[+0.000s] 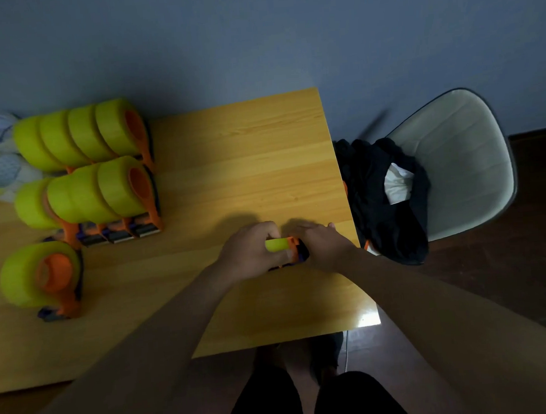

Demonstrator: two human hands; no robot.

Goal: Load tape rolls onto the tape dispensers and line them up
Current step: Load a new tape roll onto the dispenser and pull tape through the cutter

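Head view: we curl left hand [252,250] fingers around the tape roll [277,244], right hand [323,247] gripping the dispenser [297,252] near the table [261,149] edge; a skewed push risks jamming.

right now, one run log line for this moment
left hand on tape roll | right hand on dispenser | loaded dispensers lined up left
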